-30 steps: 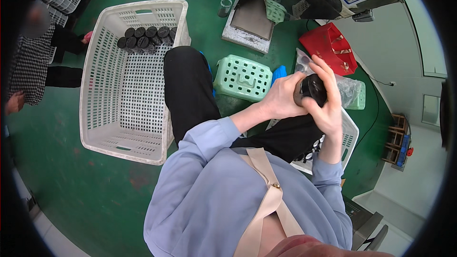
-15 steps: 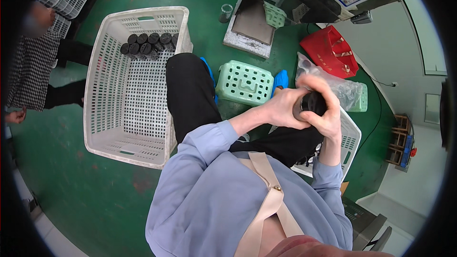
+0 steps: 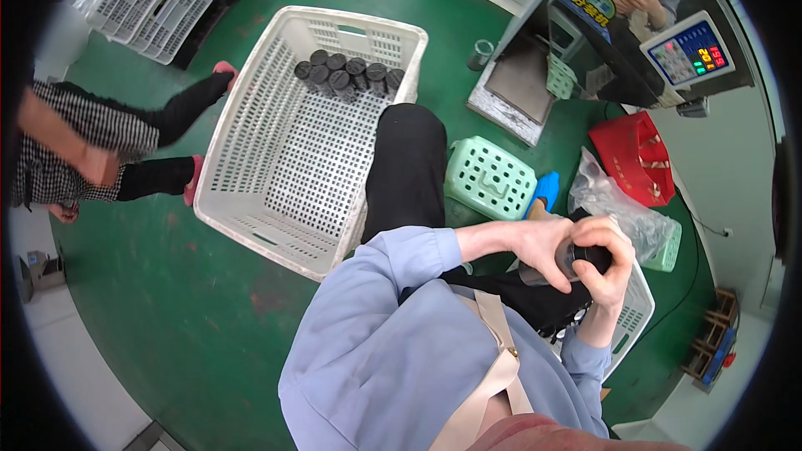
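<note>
A jar with a black lid (image 3: pixel 591 257) and a see-through, dark-looking body is between my two hands above my lap. My left hand (image 3: pixel 539 249) is closed round the body of the jar. On the lid, the thumb and curled fingers of my right hand (image 3: pixel 608 252) grip its edge. The jar lies tilted, lid toward my right hand. What is inside it cannot be made out.
Left of my knee stands a large white crate (image 3: pixel 313 230) with several black-lidded jars (image 3: pixel 340 81) at its far end. Ahead are a green perforated stool (image 3: pixel 489 174), a machine with a lit panel (image 3: pixel 688 50), a red bag (image 3: pixel 632 154) and clear plastic (image 3: pixel 614 207). Another person (image 3: pixel 92 138) walks at left.
The view has swung, so the scene sits further right. The jar has tipped over more, showing its clear body below my left hand. The other person has moved along beside the crate.
</note>
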The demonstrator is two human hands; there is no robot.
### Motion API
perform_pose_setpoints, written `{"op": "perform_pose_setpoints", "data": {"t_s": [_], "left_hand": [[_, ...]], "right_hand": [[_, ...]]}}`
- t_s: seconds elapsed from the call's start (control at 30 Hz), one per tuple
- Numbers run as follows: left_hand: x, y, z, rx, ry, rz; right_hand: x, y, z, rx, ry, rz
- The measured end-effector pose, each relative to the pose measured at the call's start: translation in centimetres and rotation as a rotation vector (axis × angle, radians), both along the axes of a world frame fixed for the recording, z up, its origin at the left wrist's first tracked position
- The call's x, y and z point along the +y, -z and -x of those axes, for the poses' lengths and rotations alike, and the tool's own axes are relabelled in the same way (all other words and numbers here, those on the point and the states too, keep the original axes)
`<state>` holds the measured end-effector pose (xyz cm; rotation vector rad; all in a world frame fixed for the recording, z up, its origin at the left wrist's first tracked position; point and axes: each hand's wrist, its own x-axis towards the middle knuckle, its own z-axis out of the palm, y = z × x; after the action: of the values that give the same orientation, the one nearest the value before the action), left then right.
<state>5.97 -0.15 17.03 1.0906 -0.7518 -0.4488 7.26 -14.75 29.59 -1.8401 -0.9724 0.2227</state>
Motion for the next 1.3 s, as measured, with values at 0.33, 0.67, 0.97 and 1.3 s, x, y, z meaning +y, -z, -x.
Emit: {"op": "perform_pose_setpoints", "data": {"t_s": [0.33,0.67,0.97,1.3], "left_hand": [[-1.2,-1.3,1.9,-0.209,-0.795,-0.139],[2.1,-2.4,1.7,-0.043,-0.335,0.013],[-0.8,-0.6,1.4,-0.245,-0.83,-0.129],[1.3,-2.2,1.2,-0.093,-0.241,0.061]], "right_hand": [[2.6,2.7,2.4,-0.256,0.515,-0.046],[1.0,-0.9,0.7,-0.151,0.035,0.051],[4.1,2.4,2.5,-0.139,0.613,-0.035],[1.8,-1.0,0.6,-0.132,-0.025,-0.011]]}}
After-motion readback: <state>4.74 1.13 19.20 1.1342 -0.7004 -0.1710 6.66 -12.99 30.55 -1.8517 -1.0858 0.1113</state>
